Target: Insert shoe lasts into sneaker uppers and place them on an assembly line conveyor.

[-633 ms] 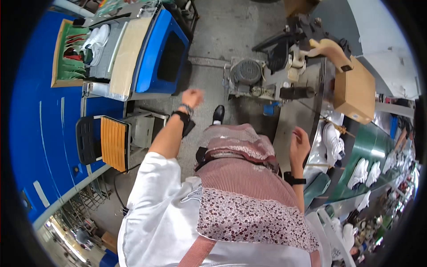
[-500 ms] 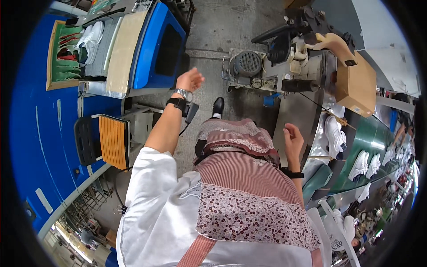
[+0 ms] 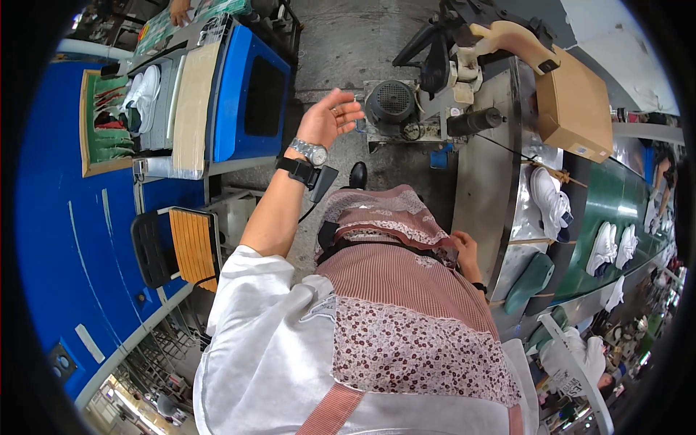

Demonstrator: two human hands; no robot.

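Note:
My left hand (image 3: pixel 328 119) is held out in front of me over the concrete floor, empty, with its fingers apart. A metal watch (image 3: pixel 310 151) and a black strap with a small dark device (image 3: pixel 324 184) sit on that wrist. My right hand (image 3: pixel 465 252) hangs low beside my patterned apron (image 3: pixel 420 348), close to its edge. Its fingers are loosely bent, and no object shows in them. Nearest to it is the edge of a metal bench (image 3: pixel 482 174). Neither hand touches a shoe.
Ahead stands a motor (image 3: pixel 392 101) with a dark roller (image 3: pixel 475 122). On the right are a cardboard box (image 3: pixel 576 105), a white shoe (image 3: pixel 549 199) and a green belt (image 3: pixel 612 196) bearing more shoes. Left are a blue machine (image 3: pixel 250 94), white shoes (image 3: pixel 145 98) and a wooden-slatted chair (image 3: pixel 194 246).
My left hand has reached a little farther right and forward, its fingers spreading. My right hand has dropped back and inward to the apron's side. The motor and bench have shifted in view.

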